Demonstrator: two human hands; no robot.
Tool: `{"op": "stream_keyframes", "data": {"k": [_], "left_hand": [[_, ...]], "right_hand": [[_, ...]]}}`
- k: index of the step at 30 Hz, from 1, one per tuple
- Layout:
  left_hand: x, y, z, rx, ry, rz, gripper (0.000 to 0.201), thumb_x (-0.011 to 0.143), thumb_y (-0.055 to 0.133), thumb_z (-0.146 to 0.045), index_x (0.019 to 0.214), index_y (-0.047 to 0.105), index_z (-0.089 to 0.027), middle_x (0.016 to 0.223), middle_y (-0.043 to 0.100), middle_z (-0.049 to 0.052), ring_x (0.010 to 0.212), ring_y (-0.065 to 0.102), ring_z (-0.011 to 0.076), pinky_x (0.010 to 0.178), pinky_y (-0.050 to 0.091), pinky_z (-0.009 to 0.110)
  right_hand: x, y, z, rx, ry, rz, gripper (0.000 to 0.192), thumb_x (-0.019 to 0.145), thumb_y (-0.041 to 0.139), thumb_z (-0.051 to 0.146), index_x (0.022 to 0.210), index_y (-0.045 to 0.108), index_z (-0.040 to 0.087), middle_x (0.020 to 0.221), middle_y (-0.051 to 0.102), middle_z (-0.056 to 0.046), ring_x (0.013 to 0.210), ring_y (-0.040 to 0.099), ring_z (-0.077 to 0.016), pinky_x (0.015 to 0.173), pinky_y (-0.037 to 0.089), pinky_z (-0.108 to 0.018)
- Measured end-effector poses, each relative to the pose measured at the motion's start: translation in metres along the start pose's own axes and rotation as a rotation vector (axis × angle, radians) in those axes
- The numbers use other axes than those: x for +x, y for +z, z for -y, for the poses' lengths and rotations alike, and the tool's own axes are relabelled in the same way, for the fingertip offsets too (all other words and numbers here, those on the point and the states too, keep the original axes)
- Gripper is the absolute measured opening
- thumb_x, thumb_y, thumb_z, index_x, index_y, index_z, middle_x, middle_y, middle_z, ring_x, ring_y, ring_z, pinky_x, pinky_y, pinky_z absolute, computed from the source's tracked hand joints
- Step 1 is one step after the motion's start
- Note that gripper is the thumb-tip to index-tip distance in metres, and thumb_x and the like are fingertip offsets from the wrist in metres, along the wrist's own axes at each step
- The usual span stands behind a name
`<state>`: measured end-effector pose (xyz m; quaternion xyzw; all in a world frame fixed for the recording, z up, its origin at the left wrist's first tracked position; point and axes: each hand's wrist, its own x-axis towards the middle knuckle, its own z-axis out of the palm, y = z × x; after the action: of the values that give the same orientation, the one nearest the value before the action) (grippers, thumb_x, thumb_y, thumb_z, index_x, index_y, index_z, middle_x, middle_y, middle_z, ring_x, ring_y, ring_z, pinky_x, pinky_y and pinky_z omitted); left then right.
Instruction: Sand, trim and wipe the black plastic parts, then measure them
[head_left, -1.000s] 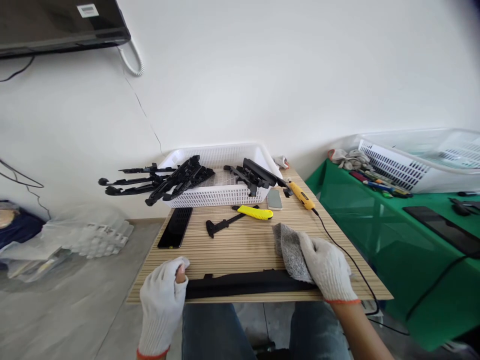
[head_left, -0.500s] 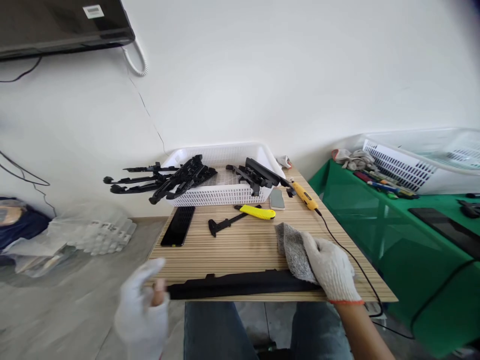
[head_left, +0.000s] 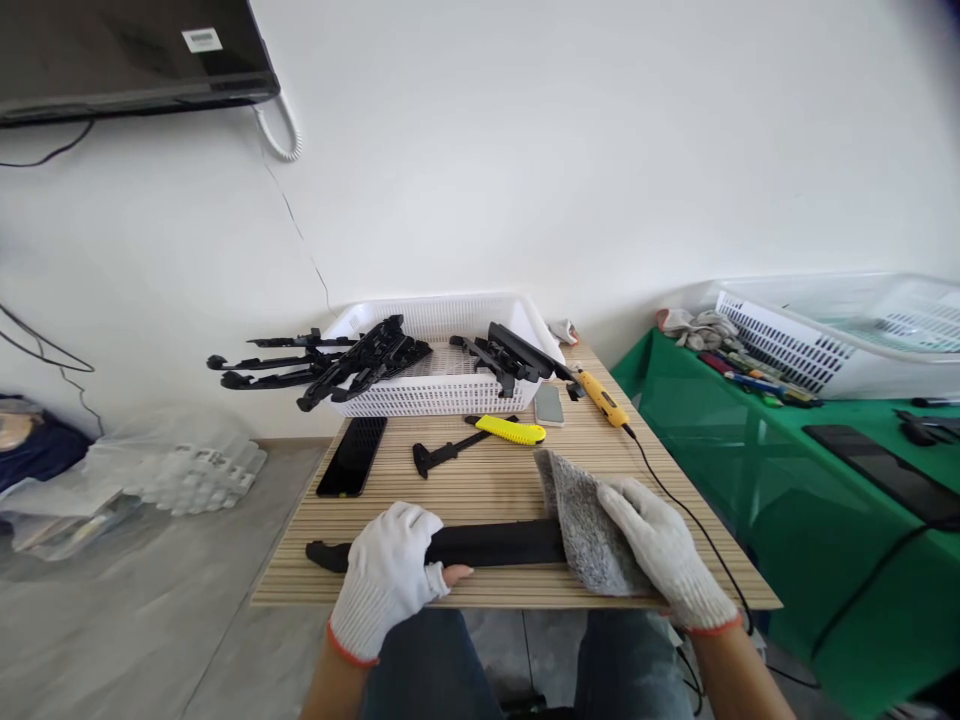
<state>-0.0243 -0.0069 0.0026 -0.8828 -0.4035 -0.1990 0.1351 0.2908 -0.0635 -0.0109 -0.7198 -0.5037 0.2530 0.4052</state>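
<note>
A long black plastic strip [head_left: 495, 545] lies crosswise along the near edge of the striped table. My left hand [head_left: 394, 570], in a white knitted glove with the thumb tip bare, is wrapped round the strip left of its middle. The strip's narrow left end sticks out past that hand. A grey cloth [head_left: 596, 530] is draped over the strip's right end and hides it. Gloved as well, my right hand [head_left: 660, 550] holds the cloth against the strip from the right side.
A white basket [head_left: 442, 395] at the back holds black plastic parts, several overhanging its left rim. In front lie a phone [head_left: 352, 457], a caliper [head_left: 450, 452], a yellow utility knife [head_left: 511, 430] and a corded yellow tool [head_left: 602, 398]. Rightward stands a green-covered table [head_left: 690, 440].
My left hand has come in from the left and closed round the black strip. The strip sits slightly farther from the table edge. My right hand stays on the cloth, which now lies more spread out.
</note>
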Motion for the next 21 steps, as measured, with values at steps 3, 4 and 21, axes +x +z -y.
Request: {"op": "stream_keyframes", "data": {"k": [3, 4, 21], "left_hand": [[-0.0016, 0.0020, -0.0018, 0.029, 0.030, -0.089, 0.054, 0.089, 0.043, -0.070, 0.076, 0.061, -0.021, 0.068, 0.062, 0.003, 0.061, 0.061, 0.0195, 0.054, 0.038, 0.031], [-0.0024, 0.0023, -0.0025, 0.032, 0.040, -0.106, 0.055, 0.090, 0.041, -0.070, 0.075, 0.060, -0.021, 0.067, 0.061, 0.003, 0.060, 0.060, 0.0190, 0.054, 0.038, 0.030], [-0.0055, 0.0021, -0.0032, 0.038, 0.040, -0.073, 0.054, 0.091, 0.039, -0.068, 0.077, 0.062, -0.021, 0.067, 0.063, 0.004, 0.060, 0.061, 0.0186, 0.054, 0.039, 0.031]], "right_hand": [[-0.0002, 0.0009, -0.0021, 0.231, 0.036, -0.016, 0.044, 0.080, 0.054, 0.061, 0.075, 0.064, 0.018, 0.076, 0.066, -0.004, 0.074, 0.058, -0.0202, 0.068, 0.046, -0.029], [0.0001, 0.0019, -0.0026, 0.291, 0.049, -0.045, 0.044, 0.078, 0.057, 0.062, 0.070, 0.062, 0.018, 0.071, 0.063, -0.003, 0.070, 0.055, -0.0188, 0.064, 0.045, -0.028], [0.0017, 0.0076, -0.0016, 0.522, 0.207, -0.299, 0.046, 0.065, 0.069, 0.063, 0.063, 0.060, 0.018, 0.062, 0.061, -0.004, 0.066, 0.056, -0.0196, 0.058, 0.049, -0.029]]}}
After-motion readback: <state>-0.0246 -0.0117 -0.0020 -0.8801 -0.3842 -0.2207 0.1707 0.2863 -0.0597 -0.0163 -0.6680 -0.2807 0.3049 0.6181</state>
